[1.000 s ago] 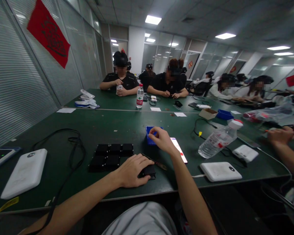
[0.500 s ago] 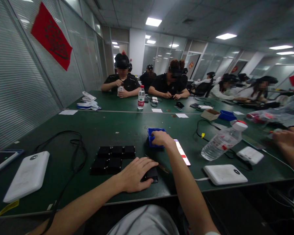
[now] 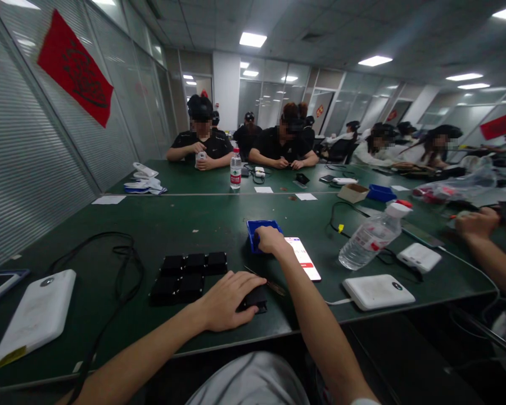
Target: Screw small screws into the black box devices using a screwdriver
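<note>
My left hand (image 3: 230, 301) lies over a small black box (image 3: 255, 298) near the table's front edge, thumb on the near side and fingers across its top. Much of that box is under the palm. My right hand (image 3: 272, 239) reaches into a blue tray (image 3: 249, 243), and its fingertips are hidden inside, as are the tray's contents. To the left sits a group of several similar black boxes (image 3: 189, 273) in two rows. A thin tool, perhaps tweezers (image 3: 274, 287), lies between my arms; its exact kind is unclear.
A lit phone (image 3: 306, 261) is right of my right wrist, with a tilted water bottle (image 3: 369, 239) and a white power bank (image 3: 379, 291) beyond. Another white power bank (image 3: 36, 315) and black cable (image 3: 126, 253) lie left. Co-workers sit opposite; a neighbour's hands are at right.
The view has shifted slightly, moving the scene left. My right hand stays in the blue tray and my left hand stays on the black box.
</note>
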Demonstrator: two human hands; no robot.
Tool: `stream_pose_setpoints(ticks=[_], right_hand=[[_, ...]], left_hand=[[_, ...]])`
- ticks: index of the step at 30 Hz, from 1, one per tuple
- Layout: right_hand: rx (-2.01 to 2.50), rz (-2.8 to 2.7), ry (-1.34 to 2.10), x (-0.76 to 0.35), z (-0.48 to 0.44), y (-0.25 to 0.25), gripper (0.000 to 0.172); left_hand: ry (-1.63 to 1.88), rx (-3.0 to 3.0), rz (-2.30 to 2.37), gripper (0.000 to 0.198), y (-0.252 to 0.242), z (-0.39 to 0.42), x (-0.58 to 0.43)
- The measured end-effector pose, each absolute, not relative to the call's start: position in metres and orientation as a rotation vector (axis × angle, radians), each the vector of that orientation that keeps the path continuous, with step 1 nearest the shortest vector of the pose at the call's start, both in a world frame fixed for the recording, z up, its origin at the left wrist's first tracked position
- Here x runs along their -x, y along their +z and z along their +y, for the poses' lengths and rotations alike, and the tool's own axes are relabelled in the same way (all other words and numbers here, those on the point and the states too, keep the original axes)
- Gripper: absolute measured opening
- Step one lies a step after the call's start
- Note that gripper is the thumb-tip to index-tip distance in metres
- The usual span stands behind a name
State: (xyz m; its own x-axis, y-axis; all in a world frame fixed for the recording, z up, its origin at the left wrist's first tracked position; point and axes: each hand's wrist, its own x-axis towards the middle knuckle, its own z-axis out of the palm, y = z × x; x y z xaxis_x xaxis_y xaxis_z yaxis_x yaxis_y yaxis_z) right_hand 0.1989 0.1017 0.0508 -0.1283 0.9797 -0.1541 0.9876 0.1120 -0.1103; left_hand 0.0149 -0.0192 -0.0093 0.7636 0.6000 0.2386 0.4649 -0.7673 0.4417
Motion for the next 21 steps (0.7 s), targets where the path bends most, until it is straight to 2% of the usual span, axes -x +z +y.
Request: stream_pose_setpoints(ticks=[7,21], right_hand=[[-2.017,2.38,-0.331,-0.1992,0.1025,0.0478,0.036],[-1.937,2.47,-0.386,-0.2041,0.1078,0.0439,0.042]], left_hand=[[0.536,-2.613,0.816,0.057,-0.0078,-0.0188,-0.0151],[0.532,-2.637,0.817,0.057,-0.006,-0.0189,-0.0152]])
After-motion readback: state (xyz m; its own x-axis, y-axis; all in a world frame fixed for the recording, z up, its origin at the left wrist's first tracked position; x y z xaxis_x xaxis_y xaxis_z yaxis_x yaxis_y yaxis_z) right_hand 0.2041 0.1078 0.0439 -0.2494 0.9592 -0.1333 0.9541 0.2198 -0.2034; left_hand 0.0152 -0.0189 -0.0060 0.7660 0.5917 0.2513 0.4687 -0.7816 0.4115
